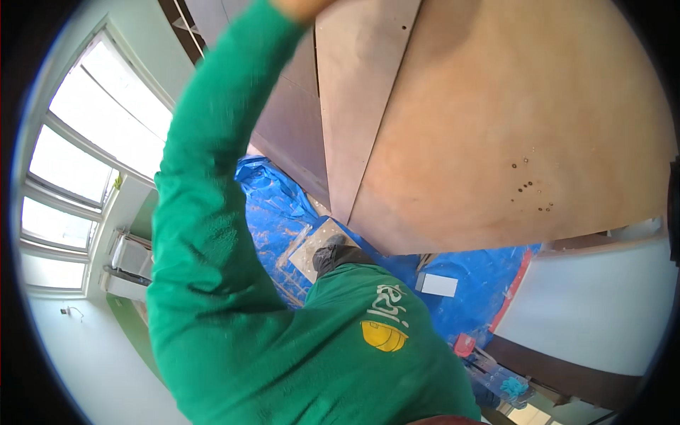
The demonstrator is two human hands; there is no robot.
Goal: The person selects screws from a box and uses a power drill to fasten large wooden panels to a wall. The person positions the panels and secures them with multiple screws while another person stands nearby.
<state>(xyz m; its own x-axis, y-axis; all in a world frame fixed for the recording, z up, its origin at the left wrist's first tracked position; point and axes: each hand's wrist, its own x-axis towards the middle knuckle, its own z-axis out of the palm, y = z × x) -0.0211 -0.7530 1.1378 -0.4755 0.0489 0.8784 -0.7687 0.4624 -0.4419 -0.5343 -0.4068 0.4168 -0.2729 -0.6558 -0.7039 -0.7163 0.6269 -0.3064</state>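
My left arm, in a green sleeve, reaches up across the view to the top edge. Only the wrist and the base of my left hand (303,7) show there; the fingers are cut off, so what they hold or touch is hidden. The hand is nearest to a pale narrow panel (358,85). Beside it stretches a large light-brown wooden panel (467,134) with several small dark holes at its right. My right hand is out of the picture.
Blue plastic sheeting (273,205) covers the floor, with pale dust on it. My foot rests on a light square board (303,256). A white rectangular piece (439,285) lies on the sheeting. Windows (78,156) line the left. At lower right are a red object (464,345) and a bright blue crumpled item (513,387).
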